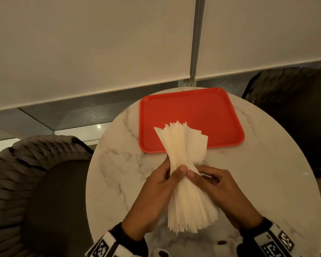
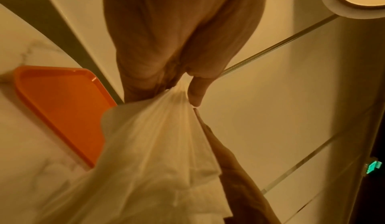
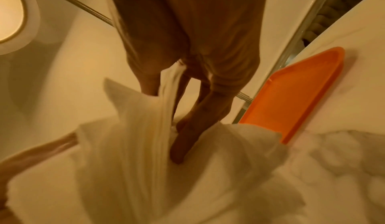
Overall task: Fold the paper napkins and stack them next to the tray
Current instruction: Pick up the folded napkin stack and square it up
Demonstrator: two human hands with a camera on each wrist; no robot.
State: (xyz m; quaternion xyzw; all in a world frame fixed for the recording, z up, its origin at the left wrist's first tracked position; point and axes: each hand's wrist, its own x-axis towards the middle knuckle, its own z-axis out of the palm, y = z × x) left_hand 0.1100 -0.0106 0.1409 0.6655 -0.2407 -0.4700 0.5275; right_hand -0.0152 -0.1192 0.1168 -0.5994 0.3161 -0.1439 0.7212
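1. Both hands grasp the napkin bundle (image 1: pixel 183 164) at its waist above the bench (image 1: pixel 115 173) — left hand (image 1: pixel 161 184), right hand (image 1: pixel 215 182).
2. Loose sheets fan out; a slackened grip could spill them.
3. Beyond, the red tray (image 1: pixel 193 112) lies bare.

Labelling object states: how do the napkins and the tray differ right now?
The napkins are white, fanned and gripped mid-bundle by the left hand and right hand; the tray is red, rigid and untouched. Napkins are held up; tray lies flat on the table. No napkin lies in the tray.
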